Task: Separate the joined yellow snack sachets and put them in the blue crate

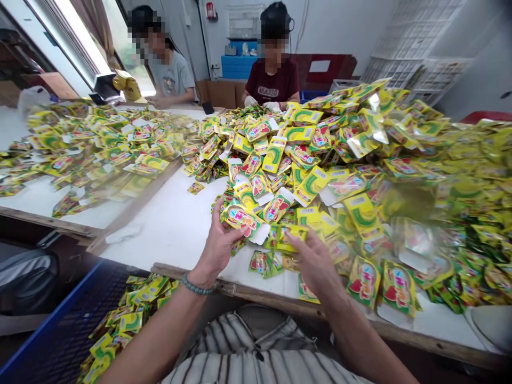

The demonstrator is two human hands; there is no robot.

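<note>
My left hand (218,242) is closed on a yellow and green candy packet (242,220), held just above the white table (172,224) near its front edge. My right hand (316,261) reaches in from the right, its fingers pinching the edge of another yellow packet (292,233) beside the first. A beaded bracelet (196,288) sits on my left wrist. Right behind both hands rises a huge heap of the same packets (340,160), spreading to the right.
A blue crate (60,330) at the lower left holds several packets. A second heap (92,144) covers the left table. Two people sit at the far side, one in grey (174,74), one in dark red (274,82) with gloved hands in the pile.
</note>
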